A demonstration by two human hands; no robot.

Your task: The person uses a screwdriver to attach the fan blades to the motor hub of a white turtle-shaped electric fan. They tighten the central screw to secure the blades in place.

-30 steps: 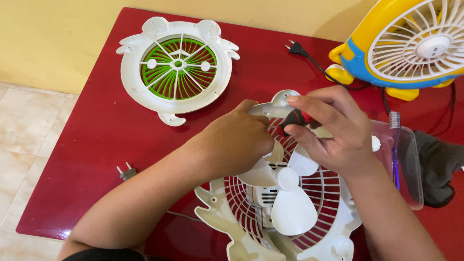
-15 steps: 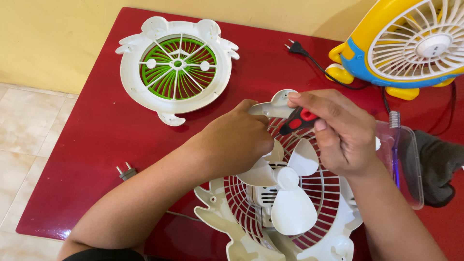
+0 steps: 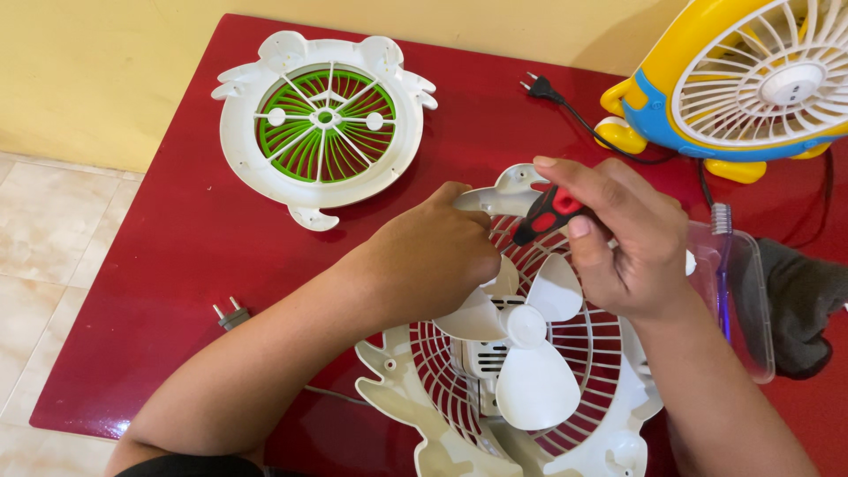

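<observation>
A small red-and-black screwdriver (image 3: 545, 215) is gripped between the thumb and fingers of the right hand (image 3: 623, 252) and angled down toward the upper rim of an opened white fan housing (image 3: 402, 389), which lies on a red table (image 3: 177, 265) with its red rear grille (image 3: 579, 349) and white three-blade propeller (image 3: 526, 340) exposed. The left hand (image 3: 433, 256) is curled closed over the housing's upper left edge, though exactly what the fingers pinch is hidden behind the knuckles. The step in hand appears to be work on a screw near the rim, and it is judged to be done best with the tip seated squarely in the screw head, the shaft kept in line with the screw, and the housing pressed flat so it cannot swivel. Compared with a second ago, the screwdriver handle is shown more fully and is tilted more steeply, the right fingers having been shifted around it, while the left hand and the housing are unchanged. The detached white front cover with green grille (image 3: 325, 119) is seen well apart at upper left, a yellow-and-blue fan (image 3: 751, 79) at upper right, a black plug (image 3: 541, 88) between them, and a clear plastic container (image 3: 738, 300) just beside the right wrist.
</observation>
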